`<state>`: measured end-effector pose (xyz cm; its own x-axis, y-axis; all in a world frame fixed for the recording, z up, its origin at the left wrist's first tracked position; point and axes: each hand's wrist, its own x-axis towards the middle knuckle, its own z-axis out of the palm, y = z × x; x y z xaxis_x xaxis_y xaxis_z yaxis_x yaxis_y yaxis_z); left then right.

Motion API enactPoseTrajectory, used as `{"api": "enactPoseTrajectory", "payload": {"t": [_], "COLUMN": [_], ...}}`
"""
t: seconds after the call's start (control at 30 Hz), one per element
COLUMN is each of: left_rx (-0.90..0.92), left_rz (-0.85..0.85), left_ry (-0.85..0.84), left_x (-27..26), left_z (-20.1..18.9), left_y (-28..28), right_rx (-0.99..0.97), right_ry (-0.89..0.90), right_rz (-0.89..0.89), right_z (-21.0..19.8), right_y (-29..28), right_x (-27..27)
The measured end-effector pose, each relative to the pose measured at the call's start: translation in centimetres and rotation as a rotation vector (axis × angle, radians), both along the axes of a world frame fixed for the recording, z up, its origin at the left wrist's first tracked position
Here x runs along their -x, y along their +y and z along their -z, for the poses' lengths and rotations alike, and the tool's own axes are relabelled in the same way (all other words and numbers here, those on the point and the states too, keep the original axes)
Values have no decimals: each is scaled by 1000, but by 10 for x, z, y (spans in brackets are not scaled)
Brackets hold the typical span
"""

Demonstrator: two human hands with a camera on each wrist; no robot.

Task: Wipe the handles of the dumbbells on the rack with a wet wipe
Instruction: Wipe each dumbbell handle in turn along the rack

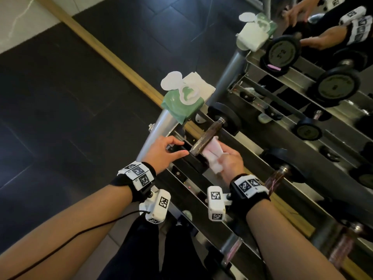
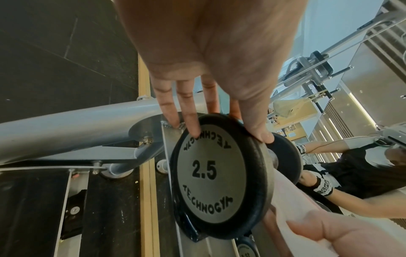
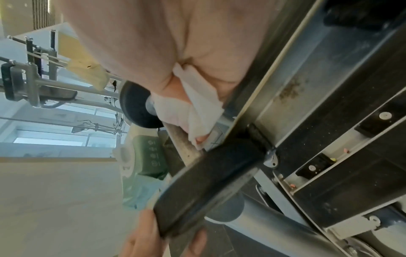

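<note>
Both hands are working on one dumbbell [image 1: 210,136] lying on the rack [image 1: 252,138]. At its 7 o'clock end, the left hand [image 1: 163,152] is pinching the near weight plate [image 2: 219,175] between thumb and fingers. At 4 o'clock of the handle [image 1: 203,139], the right hand [image 1: 232,162] is clutching a wet wipe [image 1: 214,156], pressing it against the bar.

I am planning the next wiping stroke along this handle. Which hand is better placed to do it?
The right hand: it already holds the wipe wrapped on the handle. The left hand grips the near plate, steadying the dumbbell.
</note>
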<state>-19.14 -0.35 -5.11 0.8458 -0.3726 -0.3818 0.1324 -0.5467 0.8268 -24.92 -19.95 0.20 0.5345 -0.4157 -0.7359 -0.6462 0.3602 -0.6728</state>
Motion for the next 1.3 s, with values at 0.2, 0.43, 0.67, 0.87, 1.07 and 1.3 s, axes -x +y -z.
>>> {"api": "enactPoseTrajectory", "payload": {"t": [0.2, 0.43, 0.67, 0.87, 1.07, 1.3], "left_rx": [0, 30, 29, 11, 60, 116], "left_rz": [-20, -83, -72, -76, -108, -89], "left_ry": [5, 8, 24, -90, -56, 3], "left_x": [2, 9, 13, 23, 23, 16], "left_z": [0, -4, -7, -8, 0, 7], "left_y": [0, -3, -3, -2, -3, 1], "right_rx": [-26, 87, 274, 486, 1063, 1280], "right_ry": [-30, -15, 8, -133, -186, -160], "right_rz": [145, -197, -737, -946, -1632, -1734], "right_z": [-8, 13, -12, -41, -12, 18], "right_y": [5, 8, -16, -43, -35, -34], "right_x": [-29, -7, -2, -46, -83, -79]}}
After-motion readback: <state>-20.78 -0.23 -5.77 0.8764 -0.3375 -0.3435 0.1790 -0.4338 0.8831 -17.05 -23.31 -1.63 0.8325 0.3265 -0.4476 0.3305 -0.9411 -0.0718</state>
